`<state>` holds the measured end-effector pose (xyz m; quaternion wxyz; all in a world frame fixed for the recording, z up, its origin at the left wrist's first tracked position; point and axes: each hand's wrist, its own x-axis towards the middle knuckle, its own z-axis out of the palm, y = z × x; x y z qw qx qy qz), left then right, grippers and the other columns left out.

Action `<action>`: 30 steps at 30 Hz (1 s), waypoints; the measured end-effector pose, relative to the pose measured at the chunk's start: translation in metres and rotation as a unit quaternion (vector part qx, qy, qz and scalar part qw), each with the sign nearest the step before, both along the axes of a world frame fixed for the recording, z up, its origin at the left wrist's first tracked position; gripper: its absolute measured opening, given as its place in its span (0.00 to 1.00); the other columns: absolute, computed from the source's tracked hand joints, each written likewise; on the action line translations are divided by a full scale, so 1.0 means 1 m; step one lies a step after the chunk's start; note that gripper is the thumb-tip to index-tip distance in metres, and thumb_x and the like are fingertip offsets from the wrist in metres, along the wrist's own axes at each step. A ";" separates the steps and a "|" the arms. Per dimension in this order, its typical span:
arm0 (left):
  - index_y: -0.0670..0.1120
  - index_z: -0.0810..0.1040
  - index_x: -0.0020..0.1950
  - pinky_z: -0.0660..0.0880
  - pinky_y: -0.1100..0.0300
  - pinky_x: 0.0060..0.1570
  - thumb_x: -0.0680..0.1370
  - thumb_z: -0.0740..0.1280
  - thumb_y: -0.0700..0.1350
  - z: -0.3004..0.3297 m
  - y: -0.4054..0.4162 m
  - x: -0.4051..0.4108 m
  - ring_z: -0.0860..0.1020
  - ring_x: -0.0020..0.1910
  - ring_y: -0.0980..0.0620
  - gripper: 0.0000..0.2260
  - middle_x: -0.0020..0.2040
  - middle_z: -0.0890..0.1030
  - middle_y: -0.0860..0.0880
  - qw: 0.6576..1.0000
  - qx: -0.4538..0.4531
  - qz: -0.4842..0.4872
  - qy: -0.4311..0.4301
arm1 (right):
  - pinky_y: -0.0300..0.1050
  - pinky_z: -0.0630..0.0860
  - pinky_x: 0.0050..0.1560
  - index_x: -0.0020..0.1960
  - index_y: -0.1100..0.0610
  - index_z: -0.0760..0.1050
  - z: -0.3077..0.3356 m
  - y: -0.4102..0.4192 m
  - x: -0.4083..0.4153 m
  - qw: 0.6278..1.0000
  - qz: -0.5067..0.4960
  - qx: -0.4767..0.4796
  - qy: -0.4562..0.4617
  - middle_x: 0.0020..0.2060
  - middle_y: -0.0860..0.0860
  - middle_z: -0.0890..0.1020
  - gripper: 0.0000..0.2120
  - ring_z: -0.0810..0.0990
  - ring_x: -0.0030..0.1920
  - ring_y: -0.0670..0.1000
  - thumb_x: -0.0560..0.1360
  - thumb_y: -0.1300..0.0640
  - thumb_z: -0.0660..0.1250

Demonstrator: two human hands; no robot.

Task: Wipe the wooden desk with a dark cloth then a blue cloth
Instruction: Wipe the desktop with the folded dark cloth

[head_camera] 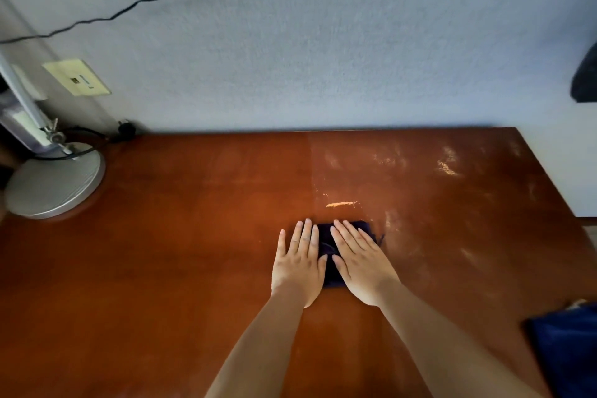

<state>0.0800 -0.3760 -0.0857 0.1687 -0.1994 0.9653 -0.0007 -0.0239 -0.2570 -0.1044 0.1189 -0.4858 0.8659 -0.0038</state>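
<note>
Item 1, wooden surface [161,268]: reddish-brown top set against a pale wall. From my remote seat I read the left half as even and clean-looking, while the right half carries pale dusty smears and a light streak of residue [341,203] just beyond the fingertips.

Item 2, dark cloth [328,252]: folded small, lying flat near the middle of the surface, at the line where the clean-looking part meets the smeared part. Mostly covered by the hands.

Item 3, left hand [298,263]: flat, fingers straight and together, pressing down on the cloth's left edge. Grips nothing.

Item 4, right hand [358,263]: flat likewise, fingers extended, pressing on the cloth's right part. Grips nothing.

Item 5, blue cloth [568,352]: lying at the near right edge of the surface, well apart from both hands, untouched.

Item 6, lamp base [55,184]: grey round foot at the far left, with a cord [129,6] trailing up the wall.

Status, my judgement: the dark-cloth pass is roughly half done. The right half is left to wipe, and the whole blue-cloth pass has not begun.
</note>
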 end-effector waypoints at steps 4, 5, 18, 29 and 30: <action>0.45 0.39 0.78 0.35 0.44 0.74 0.84 0.40 0.56 0.012 -0.002 0.008 0.41 0.78 0.49 0.27 0.80 0.43 0.47 1.000 0.021 -0.015 -0.001 | 0.47 0.44 0.74 0.77 0.57 0.48 0.007 0.005 0.003 0.999 0.034 -0.003 0.021 0.76 0.50 0.49 0.43 0.48 0.76 0.49 0.73 0.38 0.18; 0.45 0.44 0.79 0.37 0.45 0.75 0.84 0.42 0.55 0.016 -0.006 0.005 0.47 0.78 0.49 0.26 0.80 0.49 0.48 0.999 0.033 -0.009 0.018 | 0.43 0.38 0.73 0.78 0.55 0.43 0.011 0.007 0.001 0.999 0.031 0.004 -0.005 0.76 0.48 0.44 0.47 0.42 0.77 0.48 0.68 0.36 0.14; 0.48 0.73 0.66 0.43 0.39 0.74 0.78 0.61 0.42 0.045 -0.032 -0.045 0.67 0.67 0.47 0.15 0.63 0.73 0.49 0.995 0.095 0.041 -0.013 | 0.45 0.60 0.67 0.70 0.51 0.68 0.042 -0.012 -0.033 0.999 -0.043 0.006 -0.009 0.64 0.47 0.72 0.19 0.66 0.66 0.50 0.81 0.47 0.55; 0.49 0.71 0.59 0.40 0.39 0.74 0.79 0.60 0.41 0.045 -0.046 -0.063 0.69 0.61 0.49 0.09 0.56 0.72 0.51 0.993 0.035 0.023 0.108 | 0.47 0.76 0.43 0.42 0.56 0.78 0.033 -0.032 -0.051 0.988 -0.053 -0.061 0.133 0.37 0.50 0.76 0.12 0.76 0.39 0.53 0.63 0.56 0.79; 0.49 0.71 0.59 0.40 0.40 0.74 0.79 0.60 0.40 0.044 -0.048 -0.066 0.69 0.61 0.49 0.10 0.56 0.72 0.51 0.992 0.032 0.024 0.116 | 0.48 0.76 0.43 0.43 0.56 0.77 0.032 -0.034 -0.054 0.985 -0.055 -0.071 0.145 0.38 0.51 0.76 0.13 0.76 0.40 0.54 0.63 0.56 0.78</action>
